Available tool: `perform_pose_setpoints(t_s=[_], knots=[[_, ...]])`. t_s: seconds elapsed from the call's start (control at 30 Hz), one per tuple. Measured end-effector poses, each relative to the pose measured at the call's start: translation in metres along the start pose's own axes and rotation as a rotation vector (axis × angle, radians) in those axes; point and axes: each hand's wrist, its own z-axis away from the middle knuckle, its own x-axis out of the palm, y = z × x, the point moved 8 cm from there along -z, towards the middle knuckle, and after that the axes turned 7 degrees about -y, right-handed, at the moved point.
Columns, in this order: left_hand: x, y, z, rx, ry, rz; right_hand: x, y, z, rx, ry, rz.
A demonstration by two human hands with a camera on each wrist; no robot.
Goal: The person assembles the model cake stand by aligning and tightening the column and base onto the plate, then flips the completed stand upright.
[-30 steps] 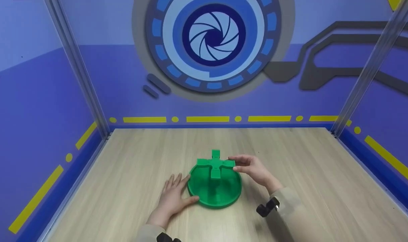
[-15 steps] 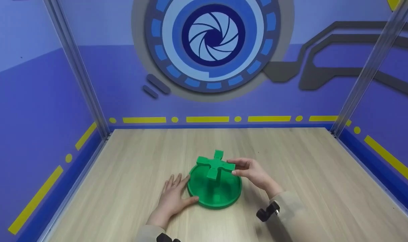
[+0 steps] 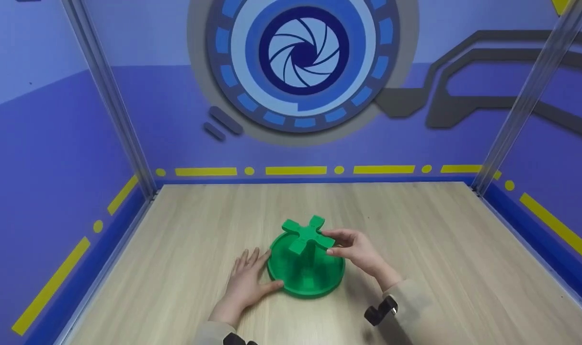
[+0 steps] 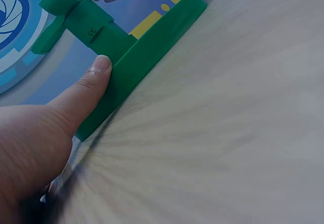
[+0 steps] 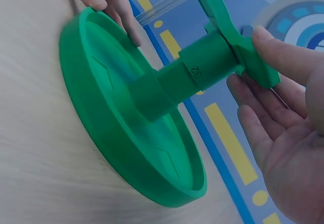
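Observation:
In the head view a round green dish (image 3: 310, 293) with a low rim rests on the table. From its middle rises a stepped green post, marked with small numbers, topped by a green four-armed cross handle (image 3: 308, 234). My left hand (image 3: 243, 285) lies at the dish's left side, fingers spread and fairly straight, thumb touching the rim. In the left wrist view that thumb presses against the rim's outside. One arm of the cross handle is pinched by my right hand (image 3: 360, 249); in the right wrist view the thumb lies along the arm's end with other fingers behind it.
The pale wooden table (image 3: 214, 215) is enclosed by blue printed walls at the back and sides. Clear corner posts (image 3: 113, 96) stand left and right. Black wrist devices (image 3: 382, 310) are strapped on both sleeves.
The cross handle has turned clockwise as seen from above, its right arm swinging toward the front with my right hand. Dish and left hand have stayed in place.

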Motion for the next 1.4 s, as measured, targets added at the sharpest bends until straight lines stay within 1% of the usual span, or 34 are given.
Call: perform_pose_setpoints(t_s=[0.17, 0.3, 0.57, 0.8, 0.97, 1.1, 1.2, 1.4], knots=[[-0.001, 0.001, 0.0, 0.006, 0.001, 0.006, 0.005, -0.006, 0.004, -0.024, 0.046, 0.013], [-0.001, 0.002, 0.001, 0.008, 0.003, 0.013, 0.01, -0.008, 0.007, -0.02, 0.087, 0.021], [-0.001, 0.001, 0.001, 0.006, 0.003, 0.005, 0.022, -0.015, 0.011, -0.015, 0.162, 0.106], [-0.001, 0.0, 0.001, 0.001, 0.001, -0.001, 0.035, -0.022, 0.012, -0.013, 0.259, 0.084], [-0.001, 0.0, 0.0, 0.003, 0.0, -0.007, 0.041, -0.025, 0.012, -0.02, 0.315, 0.111], [-0.001, 0.0, 0.0, 0.003, 0.001, -0.016, 0.044, -0.027, 0.012, -0.041, 0.341, 0.16], [-0.001, 0.001, 0.001, 0.001, 0.006, -0.02, 0.045, -0.028, 0.013, -0.045, 0.345, 0.194], [-0.001, 0.001, 0.0, 0.001, 0.012, -0.016, 0.036, -0.032, 0.018, -0.034, 0.358, 0.224]])
